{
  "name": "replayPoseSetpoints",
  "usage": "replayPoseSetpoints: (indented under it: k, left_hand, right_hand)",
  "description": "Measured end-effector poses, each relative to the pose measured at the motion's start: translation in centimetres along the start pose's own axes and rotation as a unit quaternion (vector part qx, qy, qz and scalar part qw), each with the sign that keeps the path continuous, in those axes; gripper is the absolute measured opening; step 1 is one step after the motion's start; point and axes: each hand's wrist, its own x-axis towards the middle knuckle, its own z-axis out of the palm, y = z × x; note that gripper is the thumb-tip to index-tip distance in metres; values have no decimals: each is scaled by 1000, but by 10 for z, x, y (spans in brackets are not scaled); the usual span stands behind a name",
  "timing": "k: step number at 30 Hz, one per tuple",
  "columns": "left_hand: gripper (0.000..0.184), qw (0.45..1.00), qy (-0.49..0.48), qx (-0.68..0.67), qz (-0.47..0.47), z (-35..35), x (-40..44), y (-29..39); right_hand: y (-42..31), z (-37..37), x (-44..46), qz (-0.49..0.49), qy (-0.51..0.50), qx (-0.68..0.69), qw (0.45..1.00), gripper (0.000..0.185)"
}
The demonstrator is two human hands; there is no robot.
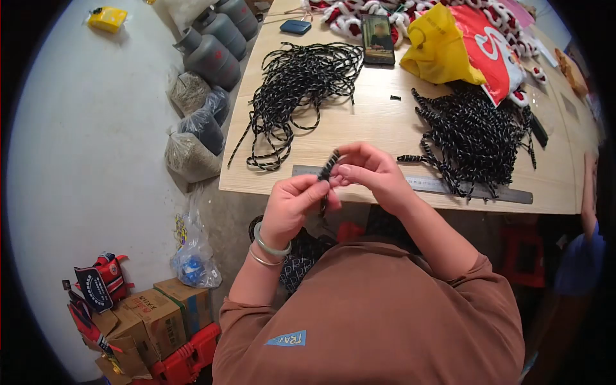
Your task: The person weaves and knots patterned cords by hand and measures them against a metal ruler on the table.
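Observation:
Between my two hands, above the table's front edge, is a short black cord (330, 165) with light flecks, coiled or knotted along its upper part. My left hand (294, 200) pinches it from below, thumb against fingers, and a dark end hangs beneath. On its right side my right hand (372, 170) holds the upper part with thumb and fingers bent in; the fingertips partly hide it. Behind my hands lies a steel ruler (507, 194). A loose heap of black flecked cord (308, 77) is at the left, and a pile of knotted black cords (471, 138) at the right.
On the table (378, 138) are a phone (378, 40), a small black piece (395, 97), a blue case (296, 26), a yellow bag (439, 48) and a red bag (491, 54). Gas cylinders (212, 58) and cardboard boxes (157, 317) stand left. Another person's arm (588, 186) shows right.

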Motion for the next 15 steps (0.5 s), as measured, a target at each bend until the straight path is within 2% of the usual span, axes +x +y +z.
replayPoseSetpoints:
  k: [3, 4, 5, 10, 15]
  left_hand:
    - [20, 991, 46, -115, 44, -2, 6, -4]
    - [19, 989, 58, -126, 51, -3, 9, -5]
    - [19, 986, 69, -138, 58, -3, 11, -8]
    - [18, 975, 133, -131, 117, 0, 20, -17]
    - [18, 972, 138, -147, 121, -3, 20, -17]
  right_hand:
    - [13, 12, -11, 98, -1, 58, 993, 29]
    - [19, 17, -11, 85, -22, 7, 996, 30]
    - [21, 23, -15, 86, -27, 54, 994, 26]
    - [24, 10, -9, 124, -44, 9, 991, 17]
    - [22, 7, -11, 181, -74, 148, 970, 20]
